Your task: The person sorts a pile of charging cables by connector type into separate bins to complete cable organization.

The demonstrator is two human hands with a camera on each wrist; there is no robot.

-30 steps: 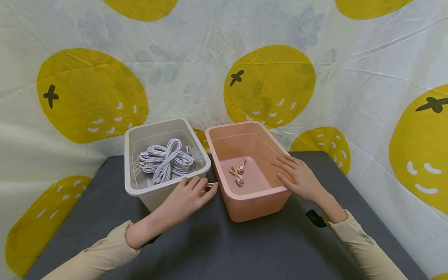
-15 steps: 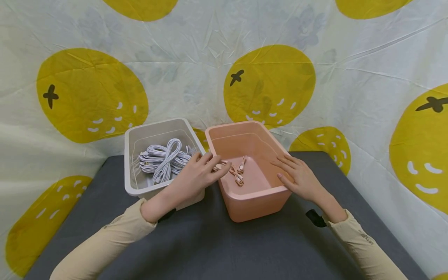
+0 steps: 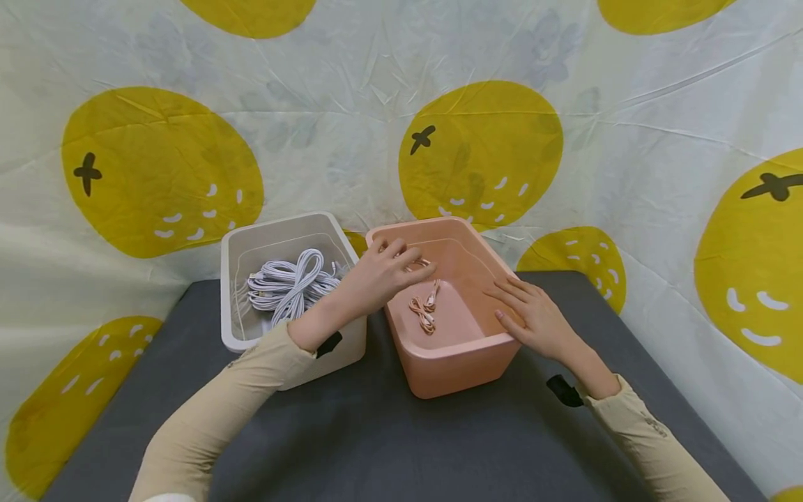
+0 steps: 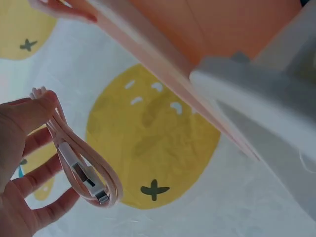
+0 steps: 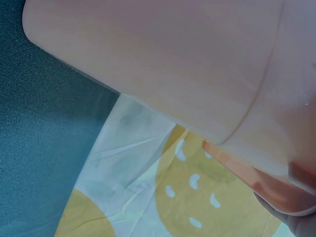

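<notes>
My left hand [image 3: 375,277] is over the left side of the pink bin [image 3: 461,347]. It pinches a coiled pink charging cable [image 4: 85,170] between thumb and fingers; the left wrist view shows the metal plug ends hanging at the bottom of the loop. Two small bundles of pink cable [image 3: 423,310] lie on the bin's floor. On the bin's right rim rests my right hand [image 3: 533,315], its fingers lying straight over the edge toward the inside. Left of the pink bin stands a grey-white bin [image 3: 227,300] with a pile of bundled white cables [image 3: 295,284], partly covered by my left arm.
Both bins stand close together on a dark grey table [image 3: 401,446]. Behind them hangs a pale cloth [image 3: 351,160] printed with yellow fruit. A black wrist strap piece [image 3: 564,390] shows under my right wrist.
My left hand has moved up and to the right with the pink cable, from in front of the gap between the bins to over the pink bin. My right hand has stayed put.
</notes>
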